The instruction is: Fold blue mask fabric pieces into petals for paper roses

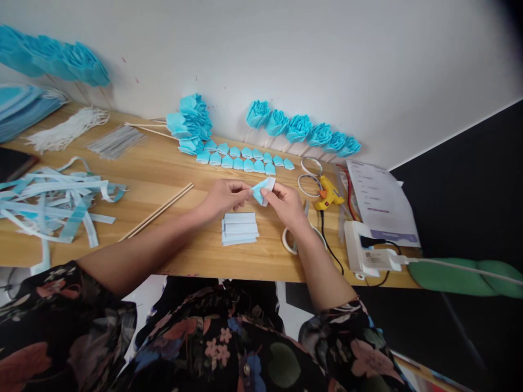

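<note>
My left hand (224, 197) and my right hand (286, 204) meet over the wooden table (171, 174), both pinching one small folded light-blue piece (261, 191) between their fingertips. Just below the hands lies a small stack of cut light-blue rectangles (239, 227). Beyond the hands, two rows of folded blue petals (245, 158) lie on the table. Finished blue flowers (300, 128) lean against the white wall behind them.
A yellow glue gun (329, 195), tape rings (308, 185), scissors (300, 239), papers (378, 201) and a white power strip (365, 253) sit at the right. Wooden sticks (157, 211), blue strips (53, 198), white elastic (67, 129) and grey wires (116, 141) lie at the left.
</note>
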Tool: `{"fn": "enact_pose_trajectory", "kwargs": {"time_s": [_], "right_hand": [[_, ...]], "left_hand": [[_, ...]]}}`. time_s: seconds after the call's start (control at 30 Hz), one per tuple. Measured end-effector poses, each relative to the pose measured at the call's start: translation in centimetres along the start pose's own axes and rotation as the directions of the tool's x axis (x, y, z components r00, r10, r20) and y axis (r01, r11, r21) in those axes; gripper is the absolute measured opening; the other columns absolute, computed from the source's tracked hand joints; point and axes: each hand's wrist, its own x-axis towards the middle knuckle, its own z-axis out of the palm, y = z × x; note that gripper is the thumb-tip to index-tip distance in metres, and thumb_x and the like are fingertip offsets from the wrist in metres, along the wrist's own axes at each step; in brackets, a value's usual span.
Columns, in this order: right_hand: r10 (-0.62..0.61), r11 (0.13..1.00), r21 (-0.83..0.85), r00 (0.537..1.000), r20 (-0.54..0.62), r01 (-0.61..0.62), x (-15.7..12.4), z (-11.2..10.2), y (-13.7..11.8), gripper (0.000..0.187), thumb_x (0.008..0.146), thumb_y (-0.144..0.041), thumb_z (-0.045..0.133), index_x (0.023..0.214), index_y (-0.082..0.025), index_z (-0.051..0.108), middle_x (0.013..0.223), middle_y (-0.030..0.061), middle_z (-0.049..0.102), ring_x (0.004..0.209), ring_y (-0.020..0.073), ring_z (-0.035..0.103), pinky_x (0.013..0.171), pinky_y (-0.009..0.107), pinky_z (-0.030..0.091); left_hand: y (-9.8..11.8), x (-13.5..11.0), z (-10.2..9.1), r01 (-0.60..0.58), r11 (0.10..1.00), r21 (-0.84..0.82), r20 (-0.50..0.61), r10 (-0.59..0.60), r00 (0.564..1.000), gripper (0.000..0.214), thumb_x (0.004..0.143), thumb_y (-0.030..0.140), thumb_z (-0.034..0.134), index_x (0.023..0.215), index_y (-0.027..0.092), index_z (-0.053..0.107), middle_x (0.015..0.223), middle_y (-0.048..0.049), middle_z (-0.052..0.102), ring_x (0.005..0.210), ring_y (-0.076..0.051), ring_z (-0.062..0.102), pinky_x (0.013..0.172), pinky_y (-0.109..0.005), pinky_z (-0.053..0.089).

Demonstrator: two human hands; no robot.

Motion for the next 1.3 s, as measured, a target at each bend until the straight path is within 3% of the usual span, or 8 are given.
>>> {"fn": "enact_pose_trajectory", "kwargs": {"time_s": [0.2,0.4,0.57,0.83,1.07,1.3], "right_hand": [[-0.04,0.993,-0.107,0.999,0.016,0.041,-0.05,-0.32,-0.29,0.027,0.085,-0.042,0.061,0.075,-0.018,0.063,0.066,-0.002,0.057,0.063,0.0123,0.051,0.063,0.026,0.04],[-0.037,0.993,-0.112,0.999,0.026,0.04,-0.05,-0.26,-0.23,0.026,0.085,-0.042,0.062,0.075,-0.019,0.065,0.066,-0.0018,0.058,0.063,0.0124,0.051,0.062,0.026,0.041],[0.004,1.0,-0.023,0.998,0.057,-0.003,0.01,-0.18,-0.28,0.031,0.082,-0.049,0.067,0.076,-0.019,0.064,0.069,-0.0015,0.06,0.065,0.0128,0.053,0.063,0.026,0.042],[-0.035,0.999,0.037,0.999,0.023,0.034,-0.01,-0.35,0.02,0.049,0.09,-0.063,0.054,0.066,-0.02,0.059,0.064,-0.0005,0.057,0.066,0.0139,0.054,0.065,0.027,0.045],[0.01,0.997,0.07,0.999,0.049,-0.013,-0.08,0.13,-0.1,0.037,0.079,-0.056,0.07,0.084,-0.019,0.07,0.073,-0.0008,0.061,0.067,0.0131,0.053,0.063,0.026,0.044],[-0.003,0.999,0.051,0.999,0.033,0.001,0.0,0.1,0.11,0.031,0.082,-0.049,0.066,0.078,-0.018,0.067,0.069,-0.0016,0.056,0.064,0.0117,0.048,0.061,0.025,0.039]], "left_hand": [[-0.42,0.42,-0.38,-0.059,0.998,0.005,0.09,0.058,0.994,0.028,0.089,0.034,0.062,0.07,0.013,0.068,0.057,0.0003,0.057,0.051,-0.008,0.051,0.048,-0.018,0.041],[-0.64,0.48,-0.47,-0.076,0.997,0.015,0.119,0.073,0.99,0.028,0.087,0.035,0.064,0.07,0.013,0.07,0.059,-0.001,0.06,0.053,-0.008,0.051,0.049,-0.018,0.041],[-0.55,0.51,-0.32,-0.072,0.997,0.026,0.087,0.07,0.994,0.025,0.086,0.03,0.064,0.069,0.013,0.069,0.057,-0.0003,0.06,0.051,-0.007,0.048,0.047,-0.017,0.039],[-0.69,0.53,-0.22,-0.077,0.997,0.027,-0.001,0.077,0.997,0.024,0.085,0.029,0.064,0.069,0.013,0.07,0.058,-0.0014,0.062,0.05,-0.007,0.048,0.047,-0.018,0.039],[-0.4,0.16,-0.2,-0.06,0.996,0.07,0.013,0.059,0.998,0.025,0.087,0.029,0.061,0.07,0.014,0.07,0.059,-0.0012,0.062,0.051,-0.008,0.049,0.049,-0.019,0.04],[0.01,0.22,-0.26,-0.07,0.997,-0.019,0.017,0.071,0.997,0.031,0.092,0.032,0.055,0.07,0.013,0.065,0.062,-0.0027,0.063,0.053,-0.009,0.053,0.048,-0.019,0.041]]}}
